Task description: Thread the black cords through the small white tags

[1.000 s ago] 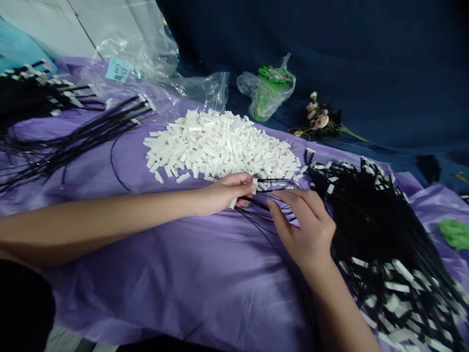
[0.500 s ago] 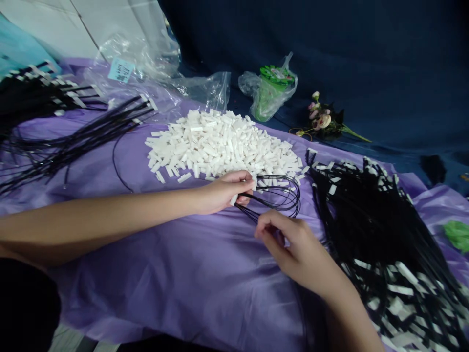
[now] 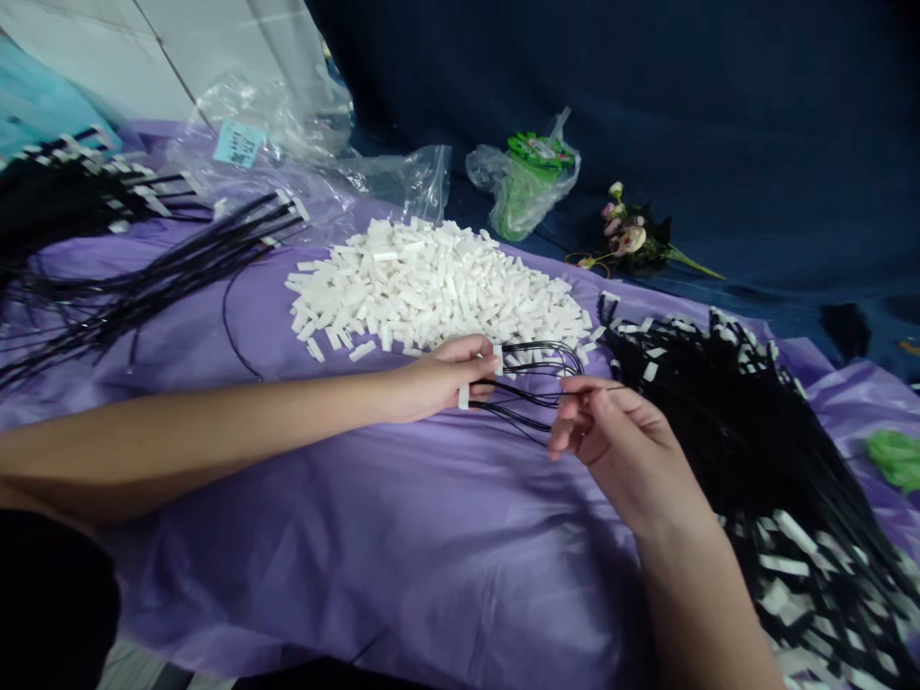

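My left hand [image 3: 460, 377] is closed on a looped wire harness [image 3: 539, 353] of thin black wires with white connectors at its ends. One white connector [image 3: 464, 396] sticks out below my fingers and another [image 3: 498, 359] shows at the fingertips. To the right, my right hand [image 3: 604, 422] pinches the black wires near the bend of the loop, thumb against fingers. Just behind my left hand lies a large pile of white connectors [image 3: 438, 283] on the purple cloth [image 3: 402, 537].
Finished-looking bundles of black wires with white connectors [image 3: 725, 431] cover the right side; more wire bundles [image 3: 158, 264] lie at left. Behind are clear plastic bags [image 3: 388, 177], a bagged green cup [image 3: 528, 182], artificial flowers [image 3: 625, 235] and a dark blue curtain [image 3: 647, 86].
My right hand has moved right and slightly up, turning and pinching along the wires. The wire loop looks drawn narrower. My left hand stays in nearly the same place.
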A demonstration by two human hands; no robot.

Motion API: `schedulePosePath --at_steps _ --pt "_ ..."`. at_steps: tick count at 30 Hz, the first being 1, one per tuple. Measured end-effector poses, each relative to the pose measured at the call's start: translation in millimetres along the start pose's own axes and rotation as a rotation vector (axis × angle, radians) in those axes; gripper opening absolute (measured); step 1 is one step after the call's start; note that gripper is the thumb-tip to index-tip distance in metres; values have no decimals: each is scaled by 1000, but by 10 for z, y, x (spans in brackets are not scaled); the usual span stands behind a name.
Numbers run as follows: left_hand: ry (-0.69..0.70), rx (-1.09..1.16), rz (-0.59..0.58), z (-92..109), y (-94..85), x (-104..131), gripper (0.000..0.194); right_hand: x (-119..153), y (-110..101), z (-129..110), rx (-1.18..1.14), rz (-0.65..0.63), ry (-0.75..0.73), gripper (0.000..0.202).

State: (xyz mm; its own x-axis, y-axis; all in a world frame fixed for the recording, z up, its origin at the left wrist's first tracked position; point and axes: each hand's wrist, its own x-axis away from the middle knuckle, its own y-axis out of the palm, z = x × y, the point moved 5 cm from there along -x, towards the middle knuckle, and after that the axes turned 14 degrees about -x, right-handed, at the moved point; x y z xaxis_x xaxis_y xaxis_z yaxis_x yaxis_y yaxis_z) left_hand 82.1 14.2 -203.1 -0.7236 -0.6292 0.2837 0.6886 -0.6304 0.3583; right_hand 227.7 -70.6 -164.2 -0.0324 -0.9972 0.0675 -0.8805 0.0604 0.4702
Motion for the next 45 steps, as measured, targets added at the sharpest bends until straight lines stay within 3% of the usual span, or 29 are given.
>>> schedulePosePath --at_steps 5,8,10,12,19,23,35,45 --pt "17 -1 -25 6 5 -3 23 -44 -309 -221 -65 373 -314 25" --pt "14 -33 -27 -6 -2 -3 22 -23 -456 -373 -253 460 -455 21" --pt "25 -44 -43 -15 -2 -3 23 -7 -475 -416 -353 456 -467 13" --pt "44 -52 -64 -22 -2 -3 25 13 -421 -408 -286 439 -432 12" --pt "79 -120 -68 -23 -7 -2 29 65 -38 -175 512 256 -324 8" --pt "96 -175 -53 -15 -10 3 24 49 26 -103 713 211 -329 11" --pt "116 -277 -52 -5 9 20 19 5 31 -41 755 206 -287 15" --pt "169 -456 -121 8 37 58 21 -40 14 1 578 218 -109 19"
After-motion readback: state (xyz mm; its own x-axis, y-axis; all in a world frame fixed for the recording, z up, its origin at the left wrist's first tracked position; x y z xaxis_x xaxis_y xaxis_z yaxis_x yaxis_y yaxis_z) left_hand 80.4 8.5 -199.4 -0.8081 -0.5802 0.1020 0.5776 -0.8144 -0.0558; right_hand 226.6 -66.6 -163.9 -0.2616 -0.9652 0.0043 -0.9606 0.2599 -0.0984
